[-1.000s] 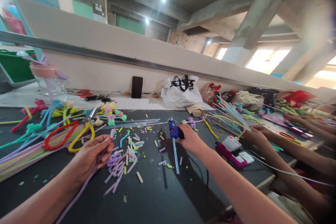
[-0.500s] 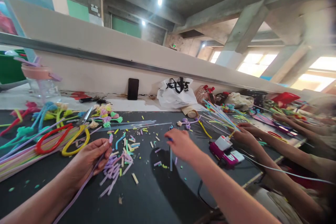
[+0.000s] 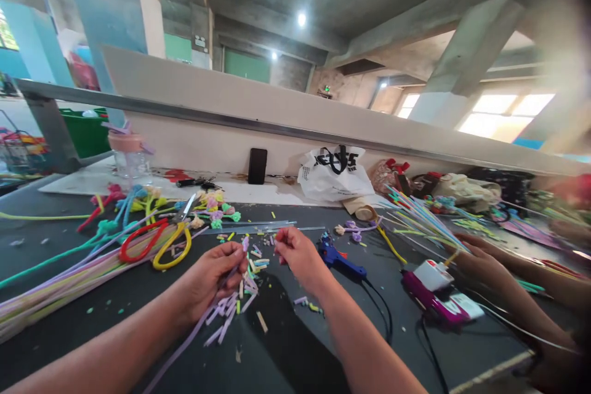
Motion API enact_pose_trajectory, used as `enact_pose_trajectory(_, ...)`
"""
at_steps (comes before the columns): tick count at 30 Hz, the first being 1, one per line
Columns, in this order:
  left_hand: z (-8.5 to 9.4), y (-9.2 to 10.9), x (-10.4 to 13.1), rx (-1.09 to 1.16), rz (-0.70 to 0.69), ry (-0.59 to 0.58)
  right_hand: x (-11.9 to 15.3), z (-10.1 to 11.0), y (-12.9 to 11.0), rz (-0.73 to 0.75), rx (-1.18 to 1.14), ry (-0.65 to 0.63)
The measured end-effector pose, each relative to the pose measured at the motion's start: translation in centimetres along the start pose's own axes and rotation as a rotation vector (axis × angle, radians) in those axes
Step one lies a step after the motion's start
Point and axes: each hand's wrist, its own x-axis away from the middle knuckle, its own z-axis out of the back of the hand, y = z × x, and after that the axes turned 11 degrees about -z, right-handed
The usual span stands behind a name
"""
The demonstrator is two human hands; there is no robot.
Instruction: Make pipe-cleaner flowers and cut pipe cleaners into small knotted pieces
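Note:
My left hand (image 3: 227, 271) is closed, thumb against fingers, on a long lilac pipe cleaner (image 3: 182, 348). The stem's short top end pokes up above the fingertips, and its length trails down toward the table's near edge. Close by on the right, my right hand (image 3: 296, 253) has its fingers curled together; whether anything small is between them cannot be made out. A blue glue gun (image 3: 342, 261) with a black cord lies just right of that hand, apart from it. Beneath my hands, cut pipe cleaner pieces (image 3: 226, 317) are scattered in a pile.
Scissors (image 3: 172, 251) with red and yellow handles rest on bundled pipe cleaners (image 3: 83, 289) at left. Clear glue sticks (image 3: 258, 225) lie behind my hands. A phone (image 3: 257, 166) leans at the back. At right are a purple power strip (image 3: 434, 301) and a co-worker's hands (image 3: 478, 258).
My right hand has moved away from the blue glue gun toward my left hand, and the gun now lies in plain view. The camera has turned left. My left hand keeps its pipe cleaner.

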Motion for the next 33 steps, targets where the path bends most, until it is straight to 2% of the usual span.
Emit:
enact_pose_trajectory(3, -1.4, -0.3, -0.9, 0.037, 0.019, -0.012, -0.5, -1.2, -1.2, -0.021, -0.568, -0.053)
enact_pose_trajectory(5, -2.0, -1.2, -1.4, 0.066, 0.026, -0.02, -0.6, -1.6, -1.1, -0.027, -0.719, -0.074)
enact_pose_trajectory(8, -2.1, -2.7, -1.9, 0.117, 0.022, -0.016, -0.6, -1.6, 0.0, -0.068, -0.828, -0.107)
enact_pose_trajectory(13, -1.3, -3.3, -2.1, 0.148, 0.07, -0.022, -0.9, -0.8, 1.4, -0.157, -0.842, -0.139)
enact_pose_trajectory(19, -0.4, -3.2, -2.3, 0.201, 0.1, 0.016, -0.6, 0.0, 0.8, -0.178, -0.872, -0.187)
enact_pose_trajectory(28, -0.7, -3.2, -2.0, 0.178, 0.123, 0.062, 0.4, -0.1, -0.3, -0.105, -0.631, -0.048)
enact_pose_trajectory(33, -0.7, -3.3, -2.0, 0.162, 0.124, 0.04, 0.4, -0.2, -0.2, -0.075, -0.531, -0.017)
